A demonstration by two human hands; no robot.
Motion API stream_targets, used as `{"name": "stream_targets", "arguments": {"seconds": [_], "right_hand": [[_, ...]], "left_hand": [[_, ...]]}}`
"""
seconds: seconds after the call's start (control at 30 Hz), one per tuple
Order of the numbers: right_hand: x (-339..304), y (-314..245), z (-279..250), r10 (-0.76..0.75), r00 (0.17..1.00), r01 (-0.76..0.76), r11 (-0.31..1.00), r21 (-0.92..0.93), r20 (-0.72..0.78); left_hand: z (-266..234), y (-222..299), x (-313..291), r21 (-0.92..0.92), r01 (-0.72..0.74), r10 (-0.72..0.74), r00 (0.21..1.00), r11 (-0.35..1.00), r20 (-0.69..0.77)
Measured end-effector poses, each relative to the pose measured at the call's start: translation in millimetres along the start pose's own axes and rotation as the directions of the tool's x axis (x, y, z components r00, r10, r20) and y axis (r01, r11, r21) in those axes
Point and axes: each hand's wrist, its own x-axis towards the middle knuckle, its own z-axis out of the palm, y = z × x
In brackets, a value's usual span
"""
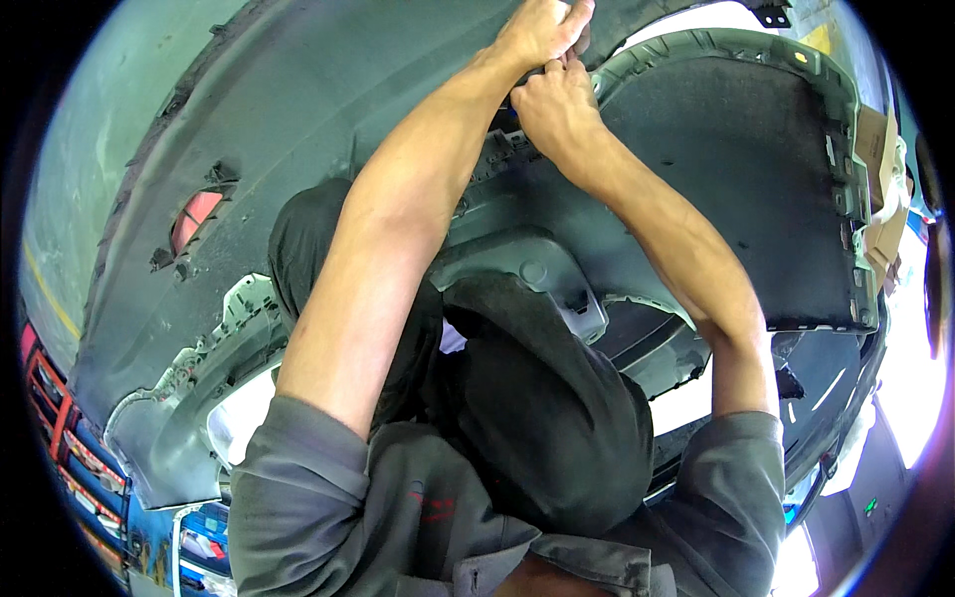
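Both of my arms reach forward over a large dark grey plastic car bumper cover (298, 109). At the far edge of the view, my left hand (542, 32) is closed, its fingers curled. Just below it and a little to the right, my right hand (559, 104) is also closed, with its knuckles up and its fingers close to the left hand. Whatever is between them is mostly hidden; only a small dark bit shows. Beside my right hand runs the clipped rim of a curved black panel (736, 159).
My bent knees in black trousers (537, 368) are within the bumper's curve. A reddish opening (196, 221) shows in its left part. Cardboard (880, 199) stands at the right, a red rack (60, 418) at the lower left, and pale floor (90, 179) beyond.
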Motion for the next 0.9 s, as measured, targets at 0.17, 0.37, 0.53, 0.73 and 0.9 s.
{"name": "stream_targets", "arguments": {"seconds": [0.17,0.37,0.53,0.73,0.9], "right_hand": [[3.9,-5.4,3.7,-0.009,0.999,0.009,1.000,0.001,0.043],[-2.2,12.6,24.4,-0.048,0.996,0.047,0.999,-0.015,-0.072],[-3.5,20.0,32.8,0.002,0.998,0.006,0.991,0.136,-0.059],[16.6,34.6,16.1,-0.057,0.983,0.032,0.990,0.139,0.176],[35.4,94.1,11.4,0.007,0.998,-0.019,0.983,0.184,0.068]], "left_hand": [[-1.5,-3.1,-0.1,0.036,0.003,-0.004,1.000,0.999,0.012],[3.0,-4.2,1.3,0.021,-0.045,0.045,0.998,0.999,0.033],[-3.5,-9.5,-2.4,-0.048,-0.024,0.027,0.997,0.999,0.066],[-38.6,-37.3,-60.6,-0.201,0.195,-0.202,0.979,0.960,-0.012],[-47.7,-48.2,-105.7,-0.032,0.397,-0.398,0.917,0.917,-0.034]]}}
